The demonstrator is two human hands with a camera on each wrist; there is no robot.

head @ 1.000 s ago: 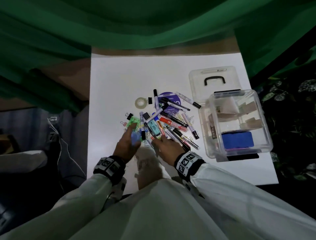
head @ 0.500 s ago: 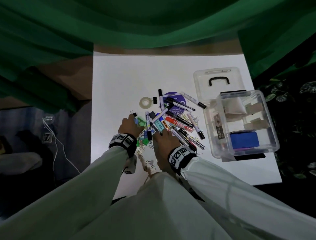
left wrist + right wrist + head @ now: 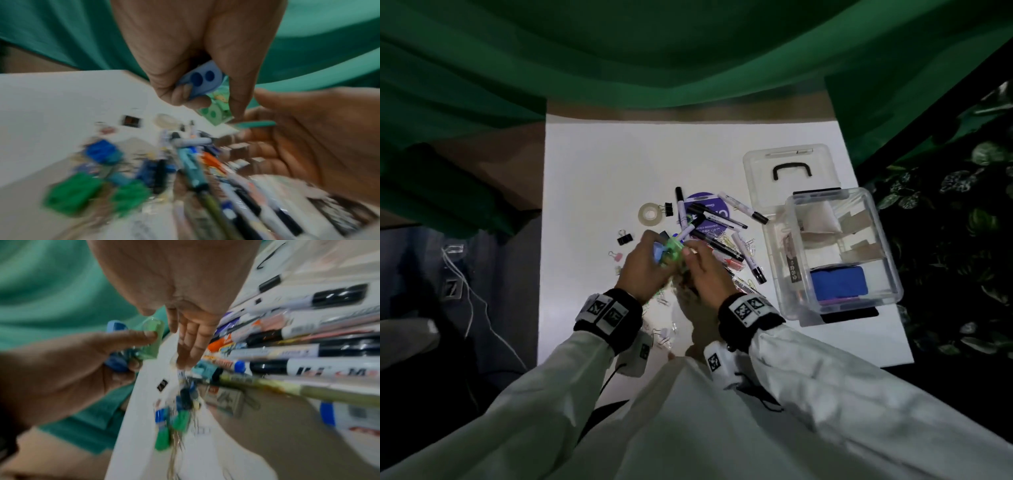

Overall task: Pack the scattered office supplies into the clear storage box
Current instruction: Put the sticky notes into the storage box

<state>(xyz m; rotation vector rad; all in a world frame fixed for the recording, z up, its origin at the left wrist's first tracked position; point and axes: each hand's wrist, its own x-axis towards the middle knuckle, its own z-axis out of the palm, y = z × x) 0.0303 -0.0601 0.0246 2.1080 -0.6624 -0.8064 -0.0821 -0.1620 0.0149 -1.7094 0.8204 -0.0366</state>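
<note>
The left hand (image 3: 643, 265) grips two small plastic pieces, a blue one (image 3: 658, 253) and a green one (image 3: 673, 251), fingers curled round them, raised above the pile of markers (image 3: 717, 245) on the white table (image 3: 592, 171); the right hand (image 3: 703, 270) is just beside it, fingertips at the green piece, though from the head view I cannot tell whether it grips. The clear storage box (image 3: 839, 253) stands open well to the right of the grip, its lid (image 3: 787, 171) lying behind it. The left wrist view shows what the head view hides: the blue piece (image 3: 202, 80) sits against the palm with the green piece (image 3: 216, 110) pinched below it, and the right hand (image 3: 308, 146) open-palmed beside it. The right wrist view shows the right fingers (image 3: 191, 340) straight, holding nothing, next to the green piece (image 3: 153, 339).
</note>
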